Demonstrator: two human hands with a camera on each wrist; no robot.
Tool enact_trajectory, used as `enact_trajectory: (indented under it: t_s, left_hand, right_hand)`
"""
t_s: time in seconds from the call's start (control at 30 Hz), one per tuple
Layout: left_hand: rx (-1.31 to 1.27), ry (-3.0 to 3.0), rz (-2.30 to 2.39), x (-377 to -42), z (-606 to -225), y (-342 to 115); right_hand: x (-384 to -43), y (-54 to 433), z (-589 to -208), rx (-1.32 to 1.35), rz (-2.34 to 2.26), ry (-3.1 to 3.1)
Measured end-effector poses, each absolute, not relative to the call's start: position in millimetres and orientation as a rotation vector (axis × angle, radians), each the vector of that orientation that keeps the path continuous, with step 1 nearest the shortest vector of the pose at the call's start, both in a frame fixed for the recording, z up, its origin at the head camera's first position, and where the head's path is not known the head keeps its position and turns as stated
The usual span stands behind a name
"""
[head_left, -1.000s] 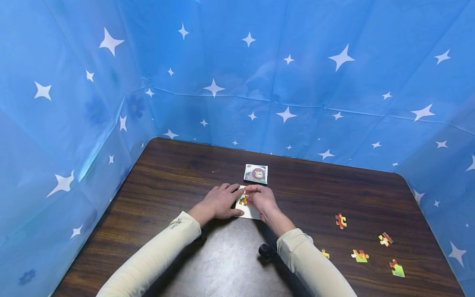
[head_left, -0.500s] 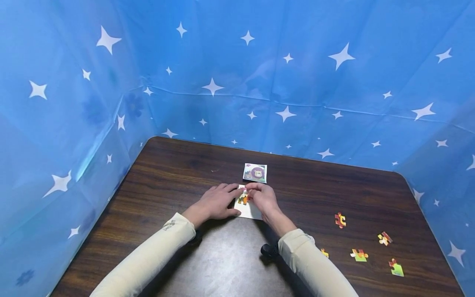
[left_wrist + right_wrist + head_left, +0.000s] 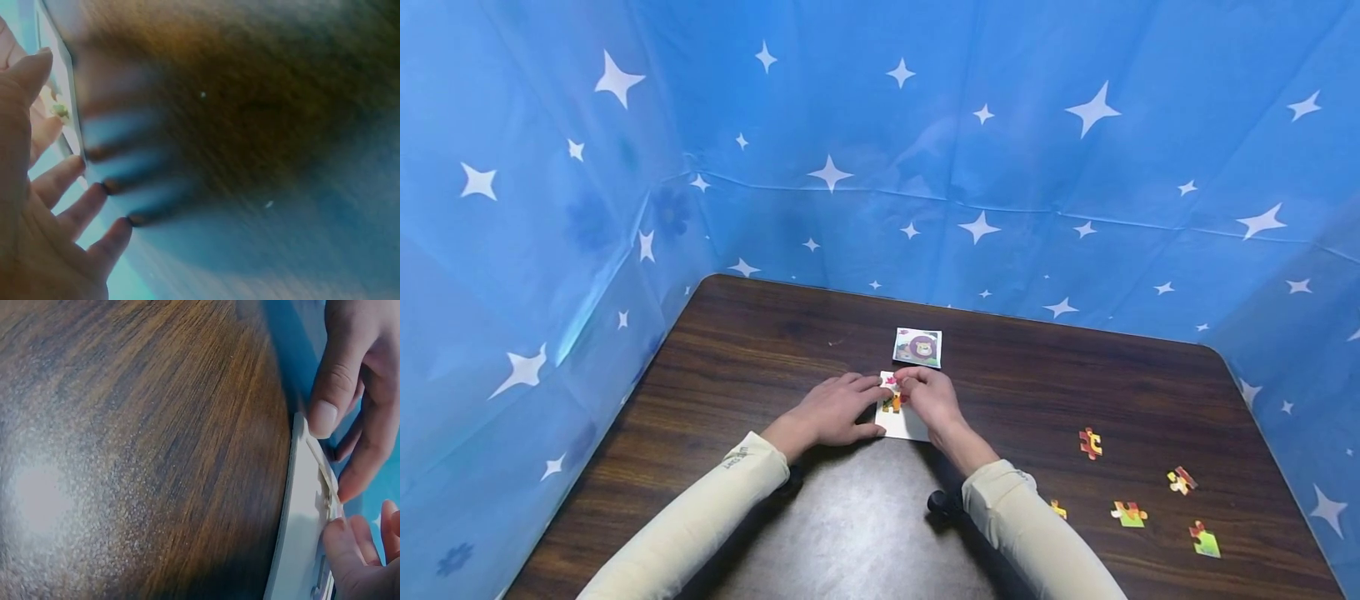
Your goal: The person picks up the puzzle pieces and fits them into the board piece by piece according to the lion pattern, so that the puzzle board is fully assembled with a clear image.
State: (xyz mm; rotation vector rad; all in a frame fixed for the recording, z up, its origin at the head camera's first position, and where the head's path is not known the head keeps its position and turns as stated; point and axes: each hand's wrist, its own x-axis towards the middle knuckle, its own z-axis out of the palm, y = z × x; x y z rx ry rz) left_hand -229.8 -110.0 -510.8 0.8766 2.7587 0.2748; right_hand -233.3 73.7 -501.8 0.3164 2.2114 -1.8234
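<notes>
A small white puzzle board [image 3: 906, 427] lies flat on the table with a few colored puzzle pieces [image 3: 891, 403] at its left side. My left hand [image 3: 831, 412] rests at the board's left edge, fingers fairly straight. Its index finger reaches over the pieces and its thumb touches the near left corner. In the left wrist view the other left fingers [image 3: 84, 209] are spread beside the board. My right hand [image 3: 934, 404] has curled fingers and thumb at a piece with a pink leaf [image 3: 891, 380], seemingly pinching it. Both hands partly cover the pieces.
Behind the board lies a card with a lion picture [image 3: 917, 347]. Several loose puzzle pieces lie to the right, among them a red and yellow one [image 3: 1091, 443] and a green one [image 3: 1206, 540]. A blue star-patterned curtain [image 3: 880, 150] hangs behind the table.
The left fingers and the right fingertips have shifted slightly on the board, and the pink-leaf piece shows more clearly. The loose pieces and lion card stay in place.
</notes>
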Motion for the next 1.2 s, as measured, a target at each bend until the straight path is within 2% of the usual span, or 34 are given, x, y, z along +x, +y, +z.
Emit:
enact_trajectory:
  t_s: [0.73,1.2]
  left_hand:
    - [0.932,2.753,0.205,-230,-513,-106]
    - [0.907,2.758,0.189,-231,-509,-106]
  right_hand:
    - [-229,97,-497,0.351,-1.836,2.132]
    - [-235,165,-476,0.331,-1.916,1.952]
